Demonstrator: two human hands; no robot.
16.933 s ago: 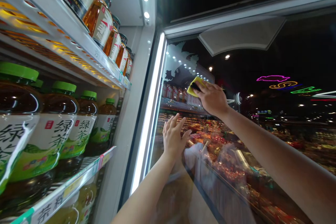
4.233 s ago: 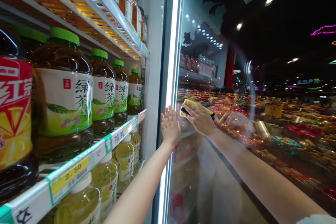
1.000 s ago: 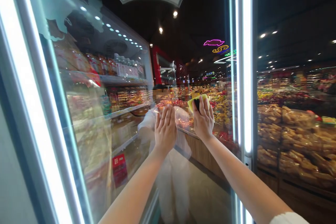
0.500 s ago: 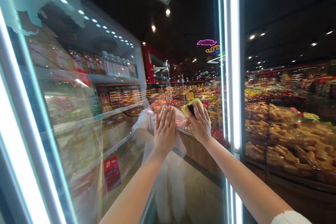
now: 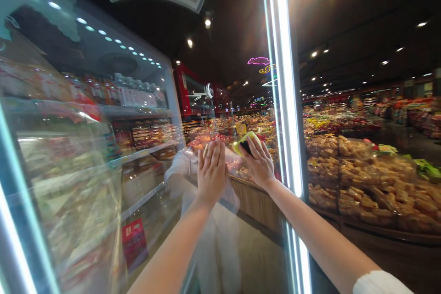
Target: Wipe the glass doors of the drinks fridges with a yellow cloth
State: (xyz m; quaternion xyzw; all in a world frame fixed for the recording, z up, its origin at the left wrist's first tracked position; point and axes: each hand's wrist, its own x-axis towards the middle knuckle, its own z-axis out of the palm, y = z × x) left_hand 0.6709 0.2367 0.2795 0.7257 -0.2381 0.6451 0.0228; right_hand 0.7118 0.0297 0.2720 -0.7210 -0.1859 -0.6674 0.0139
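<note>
My left hand (image 5: pixel 212 172) lies flat on a glass door (image 5: pixel 255 243), its fingers straight and holding nothing. Just to the right, my right hand (image 5: pixel 259 161) presses a yellow and black sponge (image 5: pixel 237 147) to the same pane. The fingers cover part of the sponge, so its far side is hidden. A faint reflection of a person in white clothes shows in the glass behind my hands.
Shelves with bottles (image 5: pixel 138 92) stand to the left behind glass. A bright light strip (image 5: pixel 287 82) runs along the door's right edge. Farther right, a display holds bagged goods (image 5: pixel 375 193). A red sign (image 5: pixel 134 243) hangs low on the left.
The view has turned a little to the right, shifting the scene left. My right hand and the sponge have moved slightly left and down, and the sponge has tilted. My left hand stays flat.
</note>
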